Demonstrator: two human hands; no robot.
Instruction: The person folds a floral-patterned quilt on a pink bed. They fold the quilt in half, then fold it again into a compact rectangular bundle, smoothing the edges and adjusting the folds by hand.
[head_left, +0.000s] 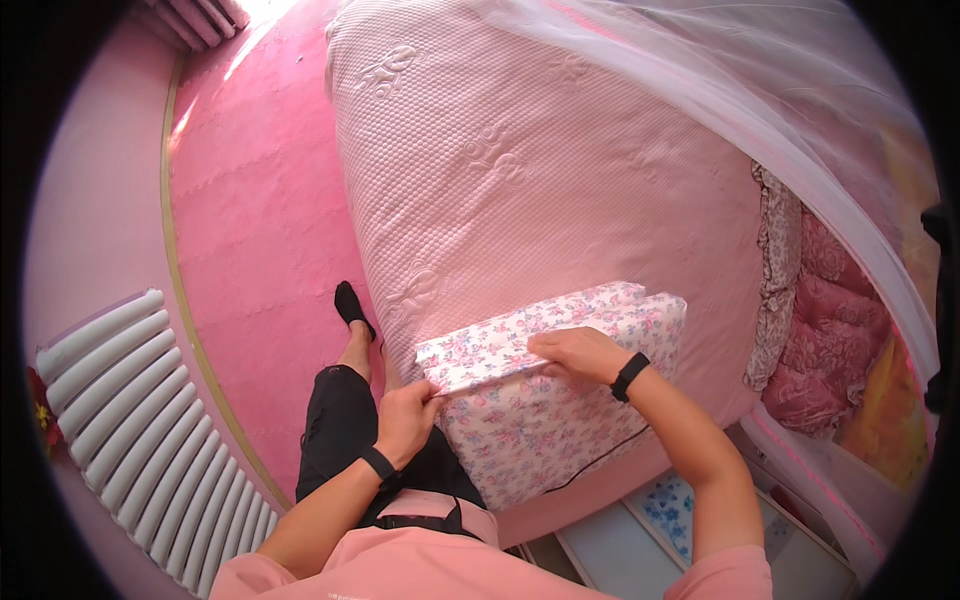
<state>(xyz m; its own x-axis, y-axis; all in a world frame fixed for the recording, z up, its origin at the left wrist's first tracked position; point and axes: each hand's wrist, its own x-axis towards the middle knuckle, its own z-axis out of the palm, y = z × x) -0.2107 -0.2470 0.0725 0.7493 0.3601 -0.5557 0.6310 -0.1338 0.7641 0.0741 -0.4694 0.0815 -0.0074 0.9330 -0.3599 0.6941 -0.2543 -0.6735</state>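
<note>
A boxy white fabric bundle (555, 420) with a pink and blue flower print sits on the near edge of the bed. Its upper part has a folded band (487, 349) running across it. My left hand (411, 420) pinches the left end of that band between thumb and fingers. Around the middle of the band, my right hand (576, 355) grips the folded edge, its fingertips partly hidden by the cloth. A thin black line, perhaps a cord or zipper, runs along the bundle's lower right side. What lies inside the bundle is hidden.
A quilted pink mattress cover (547, 172) spreads ahead. White mosquito netting (750, 112) hangs on the right, beside a ruffled pillow (776, 277) and a dark pink quilt (836, 330). Pink foam mats (255, 225) cover the floor on the left, near a white radiator (157, 442).
</note>
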